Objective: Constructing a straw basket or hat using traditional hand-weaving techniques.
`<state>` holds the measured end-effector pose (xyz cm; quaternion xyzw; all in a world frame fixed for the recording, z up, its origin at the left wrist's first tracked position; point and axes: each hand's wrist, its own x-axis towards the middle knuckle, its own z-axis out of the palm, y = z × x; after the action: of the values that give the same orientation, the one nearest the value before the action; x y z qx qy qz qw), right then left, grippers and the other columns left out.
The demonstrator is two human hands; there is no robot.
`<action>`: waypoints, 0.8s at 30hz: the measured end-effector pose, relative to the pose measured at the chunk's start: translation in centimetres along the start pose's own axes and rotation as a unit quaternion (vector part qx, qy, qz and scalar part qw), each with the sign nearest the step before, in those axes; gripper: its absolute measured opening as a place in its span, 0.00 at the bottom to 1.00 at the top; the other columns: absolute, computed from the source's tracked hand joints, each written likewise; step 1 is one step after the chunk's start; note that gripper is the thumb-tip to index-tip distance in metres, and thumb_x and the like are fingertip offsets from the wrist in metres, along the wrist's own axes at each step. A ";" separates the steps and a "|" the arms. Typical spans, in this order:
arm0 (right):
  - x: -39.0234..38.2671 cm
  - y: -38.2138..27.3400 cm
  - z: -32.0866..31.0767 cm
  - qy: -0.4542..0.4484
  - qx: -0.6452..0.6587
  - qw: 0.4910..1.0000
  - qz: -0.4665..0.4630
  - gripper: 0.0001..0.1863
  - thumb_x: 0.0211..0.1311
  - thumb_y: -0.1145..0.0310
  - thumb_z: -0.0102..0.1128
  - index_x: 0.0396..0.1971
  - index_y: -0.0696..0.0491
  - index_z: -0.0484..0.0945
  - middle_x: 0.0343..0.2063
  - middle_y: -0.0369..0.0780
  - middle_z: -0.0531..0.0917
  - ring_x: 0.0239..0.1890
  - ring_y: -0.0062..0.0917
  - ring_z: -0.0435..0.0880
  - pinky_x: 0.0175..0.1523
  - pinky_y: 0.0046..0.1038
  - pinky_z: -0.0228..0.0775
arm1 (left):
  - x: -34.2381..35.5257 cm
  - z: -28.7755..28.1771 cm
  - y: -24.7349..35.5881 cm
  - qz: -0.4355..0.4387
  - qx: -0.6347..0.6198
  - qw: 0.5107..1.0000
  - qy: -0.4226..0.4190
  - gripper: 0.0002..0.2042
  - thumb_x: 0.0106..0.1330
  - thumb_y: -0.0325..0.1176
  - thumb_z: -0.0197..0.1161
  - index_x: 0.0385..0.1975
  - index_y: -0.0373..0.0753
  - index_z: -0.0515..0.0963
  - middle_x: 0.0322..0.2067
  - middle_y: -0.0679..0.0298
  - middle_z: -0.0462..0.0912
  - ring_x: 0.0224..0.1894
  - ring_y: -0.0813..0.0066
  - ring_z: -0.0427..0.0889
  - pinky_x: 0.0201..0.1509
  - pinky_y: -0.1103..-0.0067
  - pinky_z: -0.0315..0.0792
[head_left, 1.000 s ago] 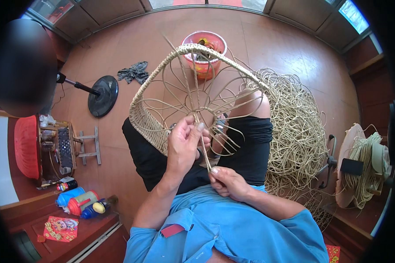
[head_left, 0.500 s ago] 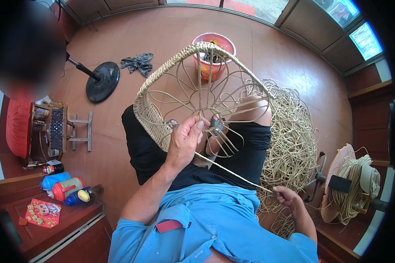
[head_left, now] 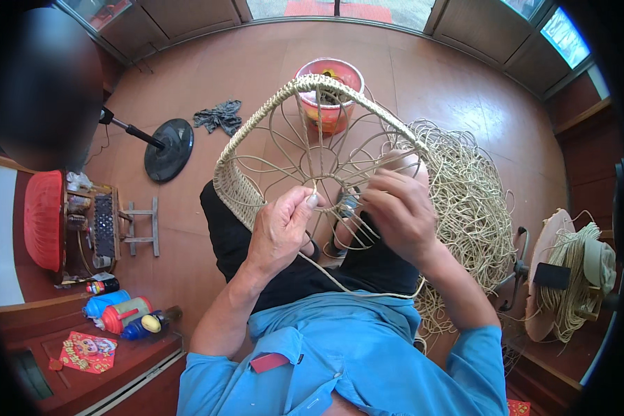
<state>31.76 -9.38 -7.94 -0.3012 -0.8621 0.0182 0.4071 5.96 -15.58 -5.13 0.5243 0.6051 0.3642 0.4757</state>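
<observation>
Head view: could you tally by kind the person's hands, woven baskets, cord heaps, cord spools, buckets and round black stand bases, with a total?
Hands: 2 (left hand, right hand)
Woven basket: 1
Cord heap: 1
Cord spool: 1
Bucket: 1
Round black stand base: 1
Total: 7

A smooth reddish-brown floor point(head_left: 194, 83) with thin straight seams carries a pale glare point(head_left: 457, 121) at upper right; dark brown rectangular panels point(head_left: 468, 24) flank a bright glazed opening point(head_left: 409, 10) along the far edge
</observation>
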 end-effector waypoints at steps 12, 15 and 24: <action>6.7 2.1 8.2 -0.028 0.037 0.996 -0.078 0.08 0.66 0.66 0.71 0.42 0.46 0.82 0.46 0.34 0.85 0.49 0.28 0.88 0.56 0.35 0.78 | 1.2 -3.9 1.9 -0.005 -0.243 0.970 -0.027 0.17 0.88 0.44 0.59 0.48 0.34 0.84 0.21 0.81 0.62 0.20 0.94 0.61 0.22 0.88 0.61; 6.9 2.5 8.3 -0.041 0.057 0.996 -0.058 0.07 0.68 0.66 0.73 0.41 0.46 0.82 0.44 0.34 0.85 0.46 0.29 0.88 0.54 0.35 0.78 | 1.8 -6.1 3.6 0.018 -0.259 0.965 -0.020 0.18 0.88 0.45 0.58 0.50 0.33 0.84 0.20 0.82 0.62 0.19 0.95 0.59 0.19 0.88 0.60; 7.1 3.3 8.0 -0.058 0.049 0.994 -0.081 0.10 0.62 0.70 0.74 0.43 0.44 0.86 0.44 0.33 0.85 0.45 0.30 0.87 0.51 0.35 0.77 | 1.1 -6.8 4.9 0.104 -0.439 0.891 -0.039 0.19 0.90 0.40 0.52 0.56 0.26 0.81 0.23 0.66 0.80 0.16 0.86 0.73 0.20 0.83 0.77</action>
<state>24.28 -1.17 -9.28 -0.2086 -0.9038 0.0445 0.3709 0.86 -13.16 1.16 0.3361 0.3061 0.6195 0.6399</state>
